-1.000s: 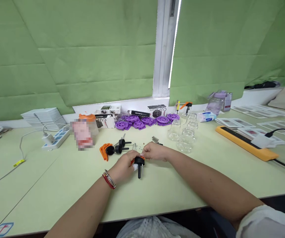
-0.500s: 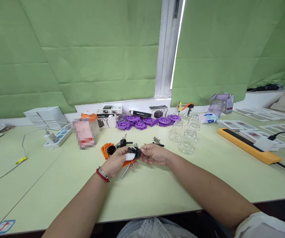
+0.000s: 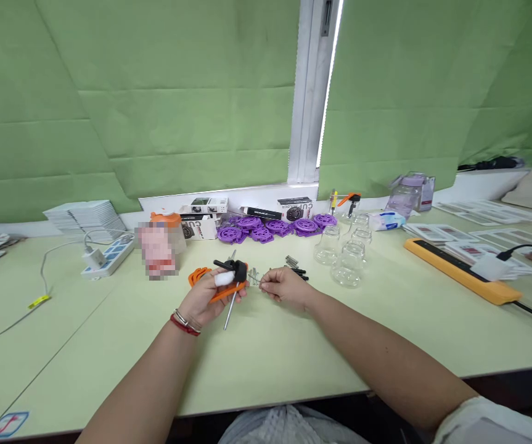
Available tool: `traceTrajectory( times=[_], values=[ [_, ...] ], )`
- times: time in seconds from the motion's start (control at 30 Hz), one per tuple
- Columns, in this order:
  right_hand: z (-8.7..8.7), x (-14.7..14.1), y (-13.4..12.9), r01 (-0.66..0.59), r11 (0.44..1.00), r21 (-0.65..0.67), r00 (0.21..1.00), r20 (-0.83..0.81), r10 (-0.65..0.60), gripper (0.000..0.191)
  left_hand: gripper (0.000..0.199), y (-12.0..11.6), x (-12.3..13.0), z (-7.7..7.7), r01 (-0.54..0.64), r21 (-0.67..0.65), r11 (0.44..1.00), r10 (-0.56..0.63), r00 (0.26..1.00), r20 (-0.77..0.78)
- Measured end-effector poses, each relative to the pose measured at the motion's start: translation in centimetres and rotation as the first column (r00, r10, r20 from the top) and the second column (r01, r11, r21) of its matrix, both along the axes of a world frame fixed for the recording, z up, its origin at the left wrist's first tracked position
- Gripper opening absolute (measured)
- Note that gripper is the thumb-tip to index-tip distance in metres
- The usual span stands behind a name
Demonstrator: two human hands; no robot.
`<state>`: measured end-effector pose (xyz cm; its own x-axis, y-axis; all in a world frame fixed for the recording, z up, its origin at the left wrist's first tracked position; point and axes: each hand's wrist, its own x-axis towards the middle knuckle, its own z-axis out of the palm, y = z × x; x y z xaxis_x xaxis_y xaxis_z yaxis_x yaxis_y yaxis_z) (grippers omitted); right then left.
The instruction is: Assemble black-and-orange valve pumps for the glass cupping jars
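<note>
My left hand (image 3: 208, 297), a white wrap on its thumb, closes round a crank-like part (image 3: 239, 271) with a black head, an orange arm and a long metal rod that slants down toward me. To its right, my right hand (image 3: 285, 287) has its fingertips pinched together low over the table, apart from the left. A thin metal piece (image 3: 253, 280) reaches its fingertips. Slim metal pieces (image 3: 254, 273) lie between the hands. Orange arms (image 3: 196, 275) are partly hidden behind my left hand. Springs (image 3: 291, 261) and black pieces (image 3: 299, 272) lie just beyond my right hand.
Clear glass jars (image 3: 346, 271) stand right of my right hand. Purple plastic parts (image 3: 261, 229) and boxes (image 3: 296, 209) line the back. An orange power strip (image 3: 460, 271) lies at right, a white one (image 3: 111, 254) at left. A pixelated pink item (image 3: 157, 250) stands behind left.
My hands have moved apart: the left shifted left with the crank-like part, its black head now more exposed. My right hand left that part and dropped slightly toward the slim metal pieces.
</note>
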<state>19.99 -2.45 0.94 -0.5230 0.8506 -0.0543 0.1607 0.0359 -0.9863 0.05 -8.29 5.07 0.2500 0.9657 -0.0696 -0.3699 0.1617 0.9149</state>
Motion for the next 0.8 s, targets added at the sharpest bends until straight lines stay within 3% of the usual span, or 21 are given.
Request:
traceTrajectory(
  times=[0.1, 0.23, 0.3, 0.43, 0.63, 0.8],
  values=[
    [0.3, -0.3, 0.6, 0.125, 0.966, 0.226, 0.957, 0.228, -0.178, 0.012, 0.026, 0.3, -0.9, 0.4, -0.147, 0.035, 0.988, 0.143, 0.984, 0.110],
    [0.9, -2.0, 1.2, 0.055, 0.826, 0.561, 0.834, 0.430, -0.347, 0.018, 0.021, 1.0, -1.4, 0.1, -0.344, 0.054, 0.937, 0.336, 0.934, 0.122],
    [0.8, -3.3, 1.2, -0.026, 0.784, 0.620, 0.750, 0.530, -0.395, 0.020, 0.026, 1.2, -1.3, -0.2, -0.390, 0.059, 0.919, 0.384, 0.919, 0.087],
    [-0.1, -5.1, 1.2, -0.152, 0.760, 0.632, 0.641, 0.648, -0.411, 0.020, 0.034, 1.2, -0.9, -0.4, -0.419, 0.049, 0.907, 0.420, 0.907, -0.011],
    [-1.1, -4.9, 1.4, -0.205, 0.749, 0.630, 0.661, 0.654, -0.369, 0.014, 0.033, 1.0, -0.2, -0.3, -0.365, 0.007, 0.931, 0.364, 0.925, -0.109],
    [-0.5, -4.0, 1.2, -0.066, 0.763, 0.643, 0.810, 0.481, -0.335, 0.020, 0.041, 0.9, 0.2, -0.4, -0.305, 0.068, 0.950, 0.311, 0.941, -0.135]
  ],
)
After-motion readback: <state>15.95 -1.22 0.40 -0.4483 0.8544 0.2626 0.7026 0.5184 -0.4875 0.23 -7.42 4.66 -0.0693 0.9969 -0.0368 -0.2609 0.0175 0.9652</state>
